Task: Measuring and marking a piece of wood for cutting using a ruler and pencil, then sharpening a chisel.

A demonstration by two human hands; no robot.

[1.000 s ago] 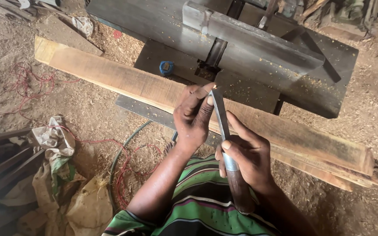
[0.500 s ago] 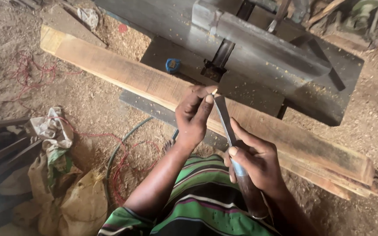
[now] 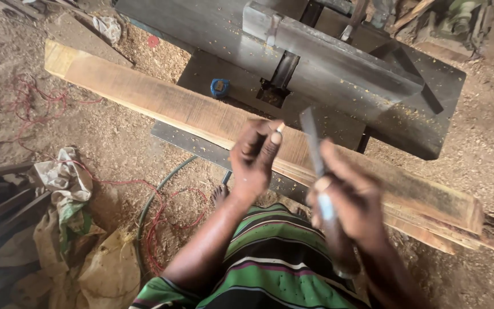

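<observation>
- I see the flat metal blade [image 3: 311, 143] standing nearly upright in front of me, tip up, held above the long wooden plank [image 3: 201, 117] and clear of it.
- My right hand [image 3: 347, 203] is wrapped round the blade's lower end, fingers curled together and clamped on it; the hand is blurred, so I cannot make out each finger.
- My left hand [image 3: 255, 157] is raised just beside the blade, palm turned toward me, fingers bent together; thumb and forefinger pinch something small and pale [image 3: 279, 128] at their tips, too small for me to tell what it is. That hand is not touching the blade.
- Both forearms rise from the bottom of the view over my green striped garment [image 3: 270, 263].
- The plank runs slanting from upper left to lower right, resting on a dark metal bar [image 3: 201, 150] on the ground.
- Behind the plank stands a grey metal machine table [image 3: 338, 63] dusted with wood chips.
- A small round blue object [image 3: 219, 87] lies at the foot of that machine, just beyond the plank; a small red disc [image 3: 153, 41] lies farther off in the sawdust.
- At lower left I see crumpled pale sacks [image 3: 64, 189], with red cord [image 3: 161, 223] and a dark hose [image 3: 150, 206] beside them on the sawdust floor [image 3: 110, 137].
</observation>
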